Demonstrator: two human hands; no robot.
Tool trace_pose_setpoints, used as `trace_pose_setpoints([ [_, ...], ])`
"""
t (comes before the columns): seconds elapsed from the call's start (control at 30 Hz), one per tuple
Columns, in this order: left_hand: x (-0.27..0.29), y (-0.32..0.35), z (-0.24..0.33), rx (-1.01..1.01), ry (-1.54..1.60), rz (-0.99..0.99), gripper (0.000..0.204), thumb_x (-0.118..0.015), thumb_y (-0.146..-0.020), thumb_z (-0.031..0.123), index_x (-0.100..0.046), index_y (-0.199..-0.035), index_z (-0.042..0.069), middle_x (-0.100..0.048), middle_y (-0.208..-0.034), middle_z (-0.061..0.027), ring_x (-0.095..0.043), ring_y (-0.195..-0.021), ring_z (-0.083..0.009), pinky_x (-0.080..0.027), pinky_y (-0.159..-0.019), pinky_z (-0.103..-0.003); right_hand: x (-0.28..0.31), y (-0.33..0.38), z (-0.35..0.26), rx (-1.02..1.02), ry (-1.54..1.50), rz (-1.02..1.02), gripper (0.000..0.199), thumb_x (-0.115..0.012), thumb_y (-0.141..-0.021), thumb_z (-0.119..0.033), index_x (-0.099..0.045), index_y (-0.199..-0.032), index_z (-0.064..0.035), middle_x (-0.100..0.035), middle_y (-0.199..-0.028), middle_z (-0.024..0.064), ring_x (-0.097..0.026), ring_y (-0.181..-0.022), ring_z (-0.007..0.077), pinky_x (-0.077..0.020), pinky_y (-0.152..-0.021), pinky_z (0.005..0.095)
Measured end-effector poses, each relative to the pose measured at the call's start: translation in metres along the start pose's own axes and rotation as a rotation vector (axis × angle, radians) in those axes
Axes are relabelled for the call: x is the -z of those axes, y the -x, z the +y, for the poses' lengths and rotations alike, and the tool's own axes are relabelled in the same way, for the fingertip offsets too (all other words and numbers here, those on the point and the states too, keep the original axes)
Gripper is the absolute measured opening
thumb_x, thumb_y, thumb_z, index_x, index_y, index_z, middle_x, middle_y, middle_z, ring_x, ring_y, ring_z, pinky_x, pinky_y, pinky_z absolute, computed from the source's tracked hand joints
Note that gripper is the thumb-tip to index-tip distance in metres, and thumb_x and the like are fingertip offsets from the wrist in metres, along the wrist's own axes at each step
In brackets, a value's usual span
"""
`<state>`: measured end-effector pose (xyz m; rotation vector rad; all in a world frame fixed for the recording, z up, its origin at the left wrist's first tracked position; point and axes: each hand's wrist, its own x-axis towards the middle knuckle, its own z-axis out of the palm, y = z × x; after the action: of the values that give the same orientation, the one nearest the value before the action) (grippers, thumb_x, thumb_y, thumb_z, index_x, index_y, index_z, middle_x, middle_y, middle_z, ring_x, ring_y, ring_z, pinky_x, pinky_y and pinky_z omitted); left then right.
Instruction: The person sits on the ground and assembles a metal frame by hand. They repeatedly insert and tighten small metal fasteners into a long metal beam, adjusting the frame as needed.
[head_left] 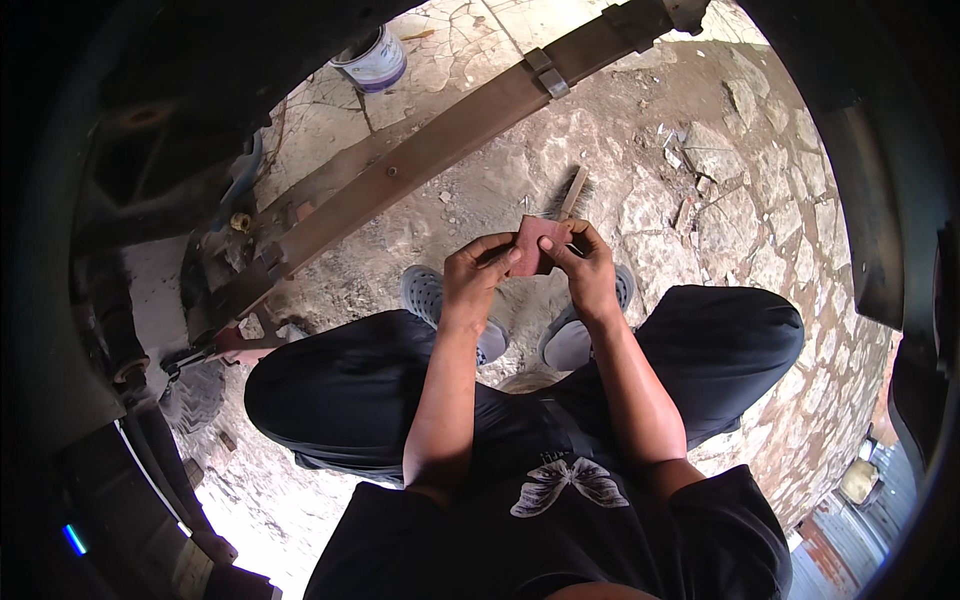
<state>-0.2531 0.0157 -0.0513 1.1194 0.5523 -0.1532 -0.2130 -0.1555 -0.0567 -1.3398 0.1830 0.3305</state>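
A small reddish-brown piece of sandpaper (540, 246), seemingly folded, is held up in front of my shins. My left hand (478, 278) pinches its left side between thumb and fingers. On the right side, my right hand (590, 264) grips it, the thumb lying flat on its face. Just beyond my hands a wire brush (574, 190) with a wooden back rests on the stony ground, its lower end hidden by the sandpaper and fingers.
A long rusty metal bar with clamps (440, 137) slants across the far side. Beyond it stands a whitish paint bucket (372, 62). Dark vehicle parts (140, 200) crowd the left and right edges. Rough stones (715, 150) cover the ground at right.
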Motion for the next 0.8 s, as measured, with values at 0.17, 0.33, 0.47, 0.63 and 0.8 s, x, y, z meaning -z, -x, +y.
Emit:
trace_pose_setpoints([
  [0.17, -0.013, 0.005, 0.006, -0.13, -0.198, 0.02, 0.025, -0.079, -0.092, 0.006, -0.072, -0.114, -0.002, -0.075, -0.106, -0.0095, -0.071, -0.096, -0.0149, -0.058, -0.085, -0.029, -0.003, 0.0, 0.016, 0.224, 0.122, 0.117, 0.047, -0.081, -0.092, -0.009, -0.057, -0.131, -0.0012, -0.069, -0.104, 0.0101, -0.07, -0.097, 0.0165, -0.0577, -0.081, 0.0308],
  [0.33, -0.006, 0.001, -0.004, -0.097, -0.024, -0.024, 0.026, -0.079, -0.092, 0.006, -0.071, -0.115, -0.004, -0.075, -0.107, -0.0108, -0.071, -0.096, -0.0159, -0.059, -0.086, -0.029, -0.012, 0.005, 0.001, 0.298, 0.255, 0.207, 0.05, -0.079, -0.092, -0.003, -0.054, -0.135, -0.0016, -0.064, -0.113, 0.0067, -0.067, -0.098, 0.0155, -0.0565, -0.083, 0.0272],
  [0.47, -0.009, 0.003, -0.005, -0.046, 0.023, -0.005, 0.023, -0.073, -0.096, 0.006, -0.071, -0.117, -0.005, -0.074, -0.11, -0.0129, -0.072, -0.098, -0.0201, -0.061, -0.089, -0.033, -0.003, 0.004, 0.009, 0.443, 0.391, 0.069, 0.034, -0.082, -0.089, -0.006, -0.064, -0.118, -0.0009, -0.069, -0.108, 0.0086, -0.069, -0.089, 0.0168, -0.0577, -0.079, 0.0315],
  [0.63, -0.011, 0.004, -0.002, -0.004, 0.082, -0.053, 0.021, -0.067, -0.1, 0.007, -0.07, -0.117, -0.006, -0.073, -0.112, -0.0156, -0.073, -0.101, -0.0223, -0.062, -0.093, -0.037, -0.009, 0.013, 0.004, 0.268, 0.301, -0.042, 0.022, -0.078, -0.094, -0.005, -0.065, -0.111, 0.0028, -0.071, -0.103, 0.0069, -0.069, -0.094, 0.0131, -0.0563, -0.085, 0.0281],
  [0.8, -0.007, 0.001, -0.008, 0.01, 0.071, -0.052, 0.021, -0.071, -0.098, 0.006, -0.071, -0.115, -0.005, -0.074, -0.11, -0.0137, -0.072, -0.099, -0.0199, -0.06, -0.092, -0.034, -0.011, 0.013, 0.004, 0.231, 0.177, -0.009, 0.023, -0.08, -0.092, -0.01, -0.07, -0.109, 0.0025, -0.076, -0.099, 0.0087, -0.074, -0.091, 0.0151, -0.0578, -0.083, 0.0308],
])
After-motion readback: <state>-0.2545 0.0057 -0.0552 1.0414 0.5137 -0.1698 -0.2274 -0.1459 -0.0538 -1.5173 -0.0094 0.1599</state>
